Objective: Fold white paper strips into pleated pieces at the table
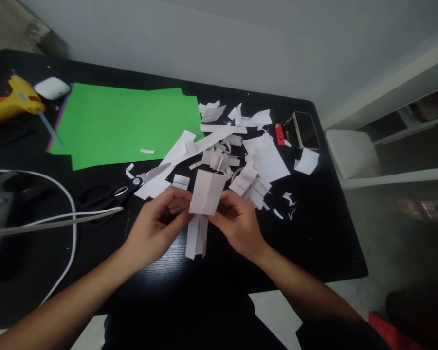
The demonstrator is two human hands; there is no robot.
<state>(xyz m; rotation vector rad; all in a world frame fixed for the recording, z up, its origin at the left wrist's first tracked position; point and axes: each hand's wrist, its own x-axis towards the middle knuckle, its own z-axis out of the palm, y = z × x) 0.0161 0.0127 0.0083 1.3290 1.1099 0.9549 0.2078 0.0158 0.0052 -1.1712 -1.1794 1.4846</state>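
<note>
Between my two hands is a folded white paper piece, raised over the front part of the black table. It has creased flat panels on top and narrow strips hanging below. My left hand pinches its left side between thumb and fingers. On the right side, the thumb and bent fingers of my right hand grip the same piece. Some fingertips are hidden behind the paper. Black-handled scissors lie left of my left hand, blades pointing to the upper right. Cut and folded paper scraps are heaped just beyond my hands.
Green sheets lie at the back left, beside a yellow glue gun and a white case. A white cable loops at left. A red lighter and phone rest near the right edge of the table.
</note>
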